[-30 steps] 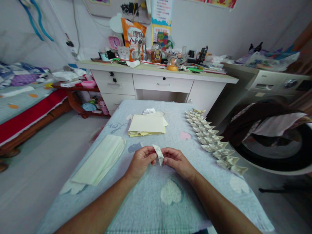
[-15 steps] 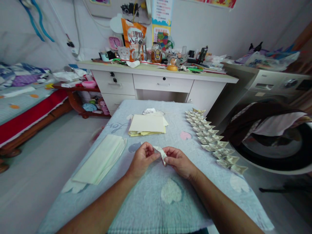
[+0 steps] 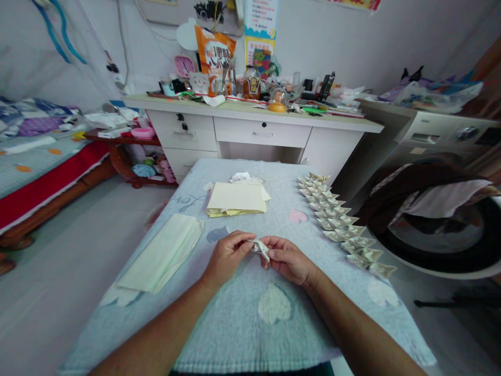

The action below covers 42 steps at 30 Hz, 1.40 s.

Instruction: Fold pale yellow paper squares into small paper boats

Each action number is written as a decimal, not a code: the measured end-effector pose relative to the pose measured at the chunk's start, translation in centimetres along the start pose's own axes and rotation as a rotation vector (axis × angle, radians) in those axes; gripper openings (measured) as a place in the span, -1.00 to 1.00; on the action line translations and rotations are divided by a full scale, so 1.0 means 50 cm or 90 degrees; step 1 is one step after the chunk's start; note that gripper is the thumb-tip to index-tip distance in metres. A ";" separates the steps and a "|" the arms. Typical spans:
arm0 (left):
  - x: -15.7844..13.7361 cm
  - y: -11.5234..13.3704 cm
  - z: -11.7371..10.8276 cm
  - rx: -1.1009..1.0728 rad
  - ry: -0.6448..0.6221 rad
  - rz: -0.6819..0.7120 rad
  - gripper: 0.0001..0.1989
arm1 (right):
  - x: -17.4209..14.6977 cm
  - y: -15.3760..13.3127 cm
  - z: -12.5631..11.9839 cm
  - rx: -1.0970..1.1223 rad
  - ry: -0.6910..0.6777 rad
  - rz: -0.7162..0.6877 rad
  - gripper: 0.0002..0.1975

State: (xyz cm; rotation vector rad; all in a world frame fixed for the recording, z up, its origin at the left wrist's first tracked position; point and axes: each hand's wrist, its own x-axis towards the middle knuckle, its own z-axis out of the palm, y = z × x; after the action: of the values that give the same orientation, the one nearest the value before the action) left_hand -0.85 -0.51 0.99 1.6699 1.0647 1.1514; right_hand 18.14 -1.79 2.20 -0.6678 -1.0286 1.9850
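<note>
- The left hand [image 3: 227, 256], at the centre of the frame, has thumb and fingers closed on the left end of a small folded paper piece [image 3: 260, 248].
- The right hand [image 3: 288, 259], just right of centre, pinches the right end of that same piece, which sits between the two hands above the bench [image 3: 235, 326].
- A pale, heart-patterned cloth [image 3: 219, 347] covers the bench.
- Left of centre, near the left forearm, a long stack of pale green paper [image 3: 162, 256] lies slanted.
- Above the hands in the frame, a pile of cream and yellow sheets [image 3: 236, 197] lies flat, with a crumpled white paper [image 3: 239, 177] just behind it.
- At right of centre, pointed folded paper shapes [image 3: 336, 224] form a slanting row along the bench's edge.
- A white drawer unit [image 3: 262, 133] spans the upper middle; a washing machine [image 3: 442, 138] stands at upper right.
</note>
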 end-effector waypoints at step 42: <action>0.002 -0.001 -0.005 0.269 0.001 -0.005 -0.74 | 0.006 0.013 -0.040 -0.877 0.274 -0.266 -0.67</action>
State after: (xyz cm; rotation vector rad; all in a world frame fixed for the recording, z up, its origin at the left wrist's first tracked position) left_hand -1.08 -0.38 1.03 1.9817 1.3847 0.9677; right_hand 19.15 -0.90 0.59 -1.3323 -1.9647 0.4959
